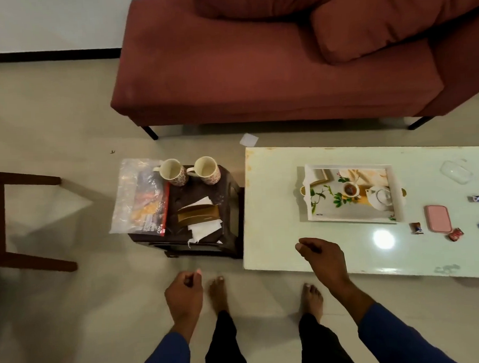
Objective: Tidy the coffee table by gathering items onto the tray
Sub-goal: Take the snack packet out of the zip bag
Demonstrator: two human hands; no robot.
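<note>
A: On the pale glossy bench (277, 235), the white rectangular tray with a printed teapot picture (351, 220) sits near the middle, long axis running left-right, parallel to the bench's long edge. Nothing real is on it as far as I can tell.

B: Loose items?

A: All right of the tray: a flat pink rounded-rectangle case (439, 218) just beside its right end, small wrapped sweets (416, 228) scattered around the case, and a clear plastic piece (455, 171) further right and back.

B: Hands?

A: Right hand (321, 256) hovers over the bench's near edge, in front of the tray's left end, fingers loosely curled, holding nothing. Left hand (184, 291) hangs over the floor, left of the bench, fingers curled in; whether it holds something small, I cannot tell.

B: Which reaches?

A: Judgement: the right hand is clearly nearer. The items lie to its right and slightly forward; the tray lies straight ahead of it.

B: Off the bench?

A: Left of the tray, a dark low stool (227, 187) carries two patterned mugs (174, 172), napkins and a plastic bag.
</note>
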